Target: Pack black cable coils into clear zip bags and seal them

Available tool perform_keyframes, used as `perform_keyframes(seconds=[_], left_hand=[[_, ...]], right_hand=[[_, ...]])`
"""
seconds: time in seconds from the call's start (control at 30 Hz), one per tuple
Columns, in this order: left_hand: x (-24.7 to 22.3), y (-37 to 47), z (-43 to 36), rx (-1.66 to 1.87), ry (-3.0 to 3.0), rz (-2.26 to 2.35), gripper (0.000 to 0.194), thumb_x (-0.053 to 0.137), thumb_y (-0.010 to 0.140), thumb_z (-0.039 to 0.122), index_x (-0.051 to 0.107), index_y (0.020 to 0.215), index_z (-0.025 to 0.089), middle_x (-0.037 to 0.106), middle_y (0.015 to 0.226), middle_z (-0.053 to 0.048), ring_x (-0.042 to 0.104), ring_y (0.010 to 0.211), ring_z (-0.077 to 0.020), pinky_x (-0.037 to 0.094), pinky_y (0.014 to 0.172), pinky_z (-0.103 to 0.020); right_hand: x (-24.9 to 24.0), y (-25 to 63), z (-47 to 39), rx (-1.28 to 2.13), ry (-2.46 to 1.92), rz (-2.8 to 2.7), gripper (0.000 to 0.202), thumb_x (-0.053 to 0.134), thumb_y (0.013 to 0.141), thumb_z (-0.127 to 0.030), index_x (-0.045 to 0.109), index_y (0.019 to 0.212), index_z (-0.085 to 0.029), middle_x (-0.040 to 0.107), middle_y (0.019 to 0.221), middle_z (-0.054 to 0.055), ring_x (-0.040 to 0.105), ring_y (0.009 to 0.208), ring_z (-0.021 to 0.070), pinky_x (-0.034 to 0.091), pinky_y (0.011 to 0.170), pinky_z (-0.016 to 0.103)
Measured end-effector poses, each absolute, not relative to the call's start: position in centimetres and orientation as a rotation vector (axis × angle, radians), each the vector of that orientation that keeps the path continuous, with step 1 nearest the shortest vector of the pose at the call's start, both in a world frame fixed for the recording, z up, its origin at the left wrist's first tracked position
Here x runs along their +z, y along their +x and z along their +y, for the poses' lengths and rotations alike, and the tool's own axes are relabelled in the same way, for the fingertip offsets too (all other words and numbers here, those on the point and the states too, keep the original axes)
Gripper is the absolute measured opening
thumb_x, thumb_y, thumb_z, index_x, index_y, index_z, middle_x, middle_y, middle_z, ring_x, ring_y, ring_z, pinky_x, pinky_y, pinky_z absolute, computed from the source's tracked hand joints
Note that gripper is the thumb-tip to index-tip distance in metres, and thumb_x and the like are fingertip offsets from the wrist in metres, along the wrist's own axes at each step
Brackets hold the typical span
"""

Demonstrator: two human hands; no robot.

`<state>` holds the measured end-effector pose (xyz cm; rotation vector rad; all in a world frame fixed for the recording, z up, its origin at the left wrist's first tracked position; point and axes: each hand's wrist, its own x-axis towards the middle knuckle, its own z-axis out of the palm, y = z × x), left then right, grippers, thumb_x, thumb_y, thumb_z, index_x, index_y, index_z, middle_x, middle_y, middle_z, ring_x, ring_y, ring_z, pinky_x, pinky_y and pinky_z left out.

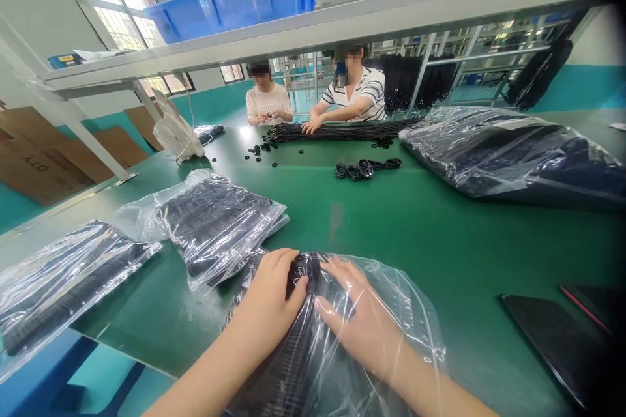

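Observation:
A clear plastic bag [405, 300] lies before me on the green table, with rows of thin black pieces [288, 352] packed in its left part. My left hand [274, 290] rests on top of the black pieces, thumb apart from the fingers. My right hand [359, 313] is under the clear film, apparently inside the bag, its fingers stretched toward the same stack and touching its right side. Both hands are open, with the top of the stack between them. What exactly the black pieces are, I cannot tell.
Filled bags of black pieces [220, 221] lie left, beside another bag [73, 280]. A large bag [518, 153] stands right, above a dark flat device [542, 339]. Coiled black cables [362, 169] lie mid-table. Two people [352, 88] work across. A shelf [342, 19] with a blue bin [235, 3] spans above.

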<state>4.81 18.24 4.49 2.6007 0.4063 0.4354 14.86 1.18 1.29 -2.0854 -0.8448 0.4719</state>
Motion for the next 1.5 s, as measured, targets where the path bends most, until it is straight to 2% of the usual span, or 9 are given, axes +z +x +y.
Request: perform_keyframes(seconds=[0.1,0.23,0.43,0.77,1.07,1.23,1.3,1.4,1.5], left_hand=[[4.5,4.8,18.2,0.477,2.608,0.437,0.031,0.054,0.1,0.032,0.054,0.128,0.019,0.057,0.135,-0.01,0.045,0.137,-0.0264,0.043,0.117,-0.05],[5.1,4.7,17.9,0.473,2.619,0.439,0.016,0.054,0.1,0.031,0.061,0.112,0.022,0.063,0.119,-0.006,0.051,0.125,-0.0257,0.048,0.108,-0.047],[5.8,4.6,17.8,0.445,2.625,0.433,0.013,0.056,0.098,0.031,0.064,0.105,0.023,0.066,0.107,-0.003,0.059,0.107,-0.0231,0.052,0.095,-0.042],[5.6,4.6,17.9,0.427,2.632,0.427,0.015,0.056,0.099,0.033,0.066,0.1,0.022,0.065,0.099,-0.003,0.062,0.101,-0.0229,0.051,0.094,-0.042],[5.5,4.5,17.8,0.412,2.632,0.423,0.019,0.054,0.1,0.033,0.067,0.107,0.021,0.064,0.1,-0.005,0.061,0.102,-0.0236,0.051,0.095,-0.043],[5.6,4.5,17.9,0.395,2.62,0.421,0.02,0.053,0.101,0.033,0.066,0.109,0.021,0.064,0.103,-0.004,0.061,0.103,-0.0224,0.052,0.093,-0.04],[5.6,4.5,17.9,0.387,2.619,0.423,0.02,0.052,0.101,0.033,0.066,0.109,0.021,0.063,0.103,-0.004,0.061,0.102,-0.0221,0.052,0.091,-0.04],[5.6,4.5,17.9,0.382,2.62,0.423,0.02,0.052,0.101,0.034,0.066,0.108,0.021,0.063,0.102,-0.004,0.061,0.1,-0.0221,0.051,0.09,-0.04],[5.6,4.6,17.9,0.378,2.622,0.415,0.02,0.051,0.101,0.034,0.066,0.108,0.022,0.063,0.102,-0.004,0.061,0.1,-0.022,0.051,0.09,-0.04]], right_hand=[[1.5,14.8,1.2,0.446,-2.076,-0.841,0.064,0.057,0.091,-0.056,0.055,0.15,-0.031,0.037,0.165,0.004,0.031,0.157,0.0267,0.031,0.13,0.055],[1.7,14.7,1.2,0.437,-2.09,-0.808,0.065,0.061,0.089,-0.055,0.057,0.149,-0.029,0.04,0.164,0.005,0.032,0.157,0.0286,0.03,0.129,0.058],[1.7,14.7,1.2,0.402,-2.09,-0.808,0.065,0.065,0.089,-0.053,0.061,0.146,-0.024,0.043,0.161,0.008,0.034,0.155,0.0317,0.029,0.129,0.06],[2.2,14.5,1.1,0.602,-2.224,-0.746,0.074,0.058,0.091,-0.06,0.041,0.159,-0.036,0.016,0.171,-0.003,0.012,0.162,0.0297,0.019,0.132,0.059],[2.3,14.6,1.1,0.628,-2.215,-0.748,0.074,0.057,0.091,-0.06,0.042,0.159,-0.035,0.015,0.172,-0.004,0.01,0.162,0.0295,0.021,0.132,0.058],[2.0,14.5,0.9,0.582,-2.198,-0.743,0.071,0.059,0.09,-0.058,0.049,0.156,-0.033,0.02,0.171,-0.001,0.019,0.16,0.0333,0.026,0.129,0.062],[1.5,14.6,1.0,0.503,-2.145,-0.773,0.065,0.059,0.09,-0.057,0.057,0.15,-0.03,0.031,0.168,0.003,0.029,0.157,0.0341,0.03,0.128,0.062],[0.6,15.3,1.2,0.323,-2.032,-0.852,0.049,0.055,0.094,-0.05,0.071,0.133,-0.024,0.047,0.158,0.008,0.047,0.146,0.0305,0.041,0.124,0.055],[-0.1,16.5,1.5,0.217,-1.976,-0.943,0.042,0.052,0.098,-0.046,0.075,0.123,-0.021,0.052,0.154,0.01,0.055,0.139,0.0289,0.045,0.121,0.052]])
